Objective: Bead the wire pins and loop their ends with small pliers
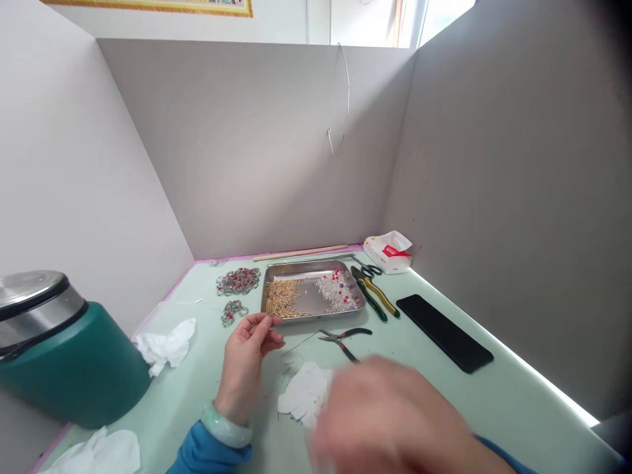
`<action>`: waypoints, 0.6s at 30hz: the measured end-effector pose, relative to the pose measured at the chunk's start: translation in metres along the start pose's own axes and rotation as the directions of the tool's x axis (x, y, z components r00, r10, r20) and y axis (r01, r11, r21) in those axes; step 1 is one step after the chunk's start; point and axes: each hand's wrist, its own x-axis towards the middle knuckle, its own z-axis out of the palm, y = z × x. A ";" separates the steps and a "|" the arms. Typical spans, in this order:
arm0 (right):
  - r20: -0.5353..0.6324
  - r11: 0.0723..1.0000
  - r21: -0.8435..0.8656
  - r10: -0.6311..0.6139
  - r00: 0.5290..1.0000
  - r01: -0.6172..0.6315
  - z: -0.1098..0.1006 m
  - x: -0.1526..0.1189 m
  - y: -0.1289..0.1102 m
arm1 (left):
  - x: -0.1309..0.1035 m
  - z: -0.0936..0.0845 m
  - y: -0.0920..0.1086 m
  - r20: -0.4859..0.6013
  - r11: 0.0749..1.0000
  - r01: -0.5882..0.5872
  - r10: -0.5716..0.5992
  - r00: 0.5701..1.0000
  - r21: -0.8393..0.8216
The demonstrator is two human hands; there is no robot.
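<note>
My left hand point(253, 349) is closed in a pinch just in front of the metal tray point(312, 316); what its fingertips hold is too small to make out. The tray bears gold beads point(282, 297) on its left side and clear and red beads point(338, 291) on its right. My right hand point(370, 415) is blurred by motion at the lower right, nearer the camera, and its fingers cannot be made out. Between the hands a crumpled white tissue point(303, 392) lies on the table point(266, 421). Small black-handled pliers point(340, 336) rest beyond my right hand.
Red-beaded chains point(239, 282) lie left of the tray. Green-and-yellow pliers point(378, 294), scissors point(370, 269), a tissue pack point(388, 252) and a black phone-like slab point(444, 332) are on the right. A large green container point(74, 368) stands left, near more tissues point(168, 342).
</note>
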 end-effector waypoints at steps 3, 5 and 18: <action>0.047 0.910 -0.374 -0.176 0.983 0.181 0.005 0.056 0.030 | 0.001 -0.002 0.001 -0.033 0.999 -0.033 0.033 0.999 -0.002; 0.202 0.639 -0.716 -0.193 0.960 0.279 0.018 0.081 0.056 | 0.002 -0.004 0.002 -0.069 1.000 -0.024 0.025 0.997 0.017; 0.629 0.245 -0.710 -0.203 0.751 0.661 0.060 0.117 0.087 | 0.012 -0.011 -0.007 -0.067 0.989 0.042 -0.033 0.997 0.139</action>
